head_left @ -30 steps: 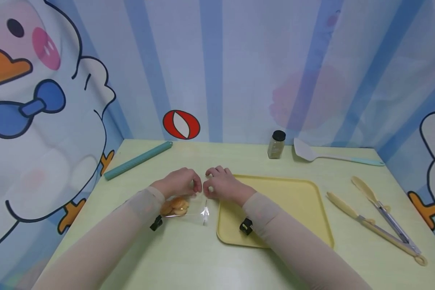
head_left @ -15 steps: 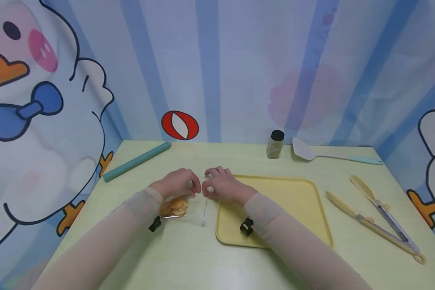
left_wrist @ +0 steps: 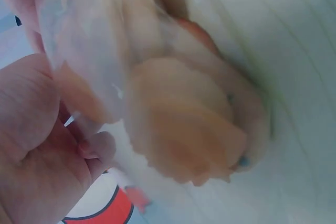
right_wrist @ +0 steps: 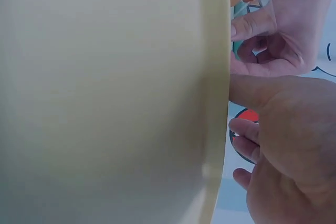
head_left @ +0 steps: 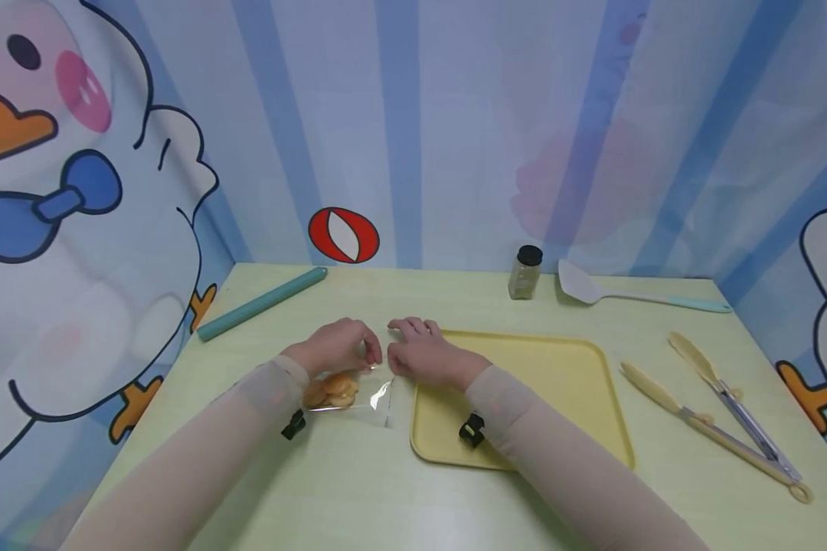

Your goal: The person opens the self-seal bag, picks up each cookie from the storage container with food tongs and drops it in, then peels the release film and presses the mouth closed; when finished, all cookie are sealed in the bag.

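A clear plastic bag lies left of the yellow tray, with several round tan-orange pieces inside. What these pieces are is not certain. My left hand pinches the bag at its far edge, near the corner. Opposite it, my right hand has thumb and index finger together at the same corner, while its other fingers stay loosely extended. The left wrist view shows the pieces blurred through the film. In the right wrist view the tray's rim hides the right fingertips.
A teal rod lies at the back left. A black-capped jar and a pale turner stand and lie at the back right. Tongs rest spread right of the tray. Printed cloth surrounds the table.
The gap between my right thumb and index finger has closed. The bag's film near its right edge has shifted and catches light differently. My left hand has hardly moved.
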`<action>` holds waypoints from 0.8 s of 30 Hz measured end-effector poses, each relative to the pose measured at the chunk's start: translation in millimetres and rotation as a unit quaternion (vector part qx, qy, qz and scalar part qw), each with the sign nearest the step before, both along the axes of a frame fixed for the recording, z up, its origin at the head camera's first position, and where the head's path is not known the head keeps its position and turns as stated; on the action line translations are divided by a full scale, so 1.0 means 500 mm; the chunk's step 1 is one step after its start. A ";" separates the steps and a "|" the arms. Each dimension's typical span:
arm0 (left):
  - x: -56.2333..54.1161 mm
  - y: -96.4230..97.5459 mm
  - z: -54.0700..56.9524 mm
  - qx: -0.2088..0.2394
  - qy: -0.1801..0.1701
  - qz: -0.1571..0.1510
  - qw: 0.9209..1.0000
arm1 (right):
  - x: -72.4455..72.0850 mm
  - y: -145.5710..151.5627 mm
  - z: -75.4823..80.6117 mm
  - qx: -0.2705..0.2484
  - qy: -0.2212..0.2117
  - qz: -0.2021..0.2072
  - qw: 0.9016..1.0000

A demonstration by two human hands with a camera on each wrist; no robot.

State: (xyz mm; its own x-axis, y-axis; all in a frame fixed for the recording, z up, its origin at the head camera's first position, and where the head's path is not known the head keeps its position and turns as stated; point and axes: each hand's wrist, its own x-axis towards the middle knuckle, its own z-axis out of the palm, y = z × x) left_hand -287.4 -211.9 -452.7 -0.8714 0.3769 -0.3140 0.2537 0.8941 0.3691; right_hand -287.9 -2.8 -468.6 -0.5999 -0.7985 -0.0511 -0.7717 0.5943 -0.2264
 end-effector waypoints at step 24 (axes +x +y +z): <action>0.004 -0.002 0.000 0.003 -0.013 0.015 1.000 | -0.001 0.009 0.005 0.005 -0.026 0.024 0.999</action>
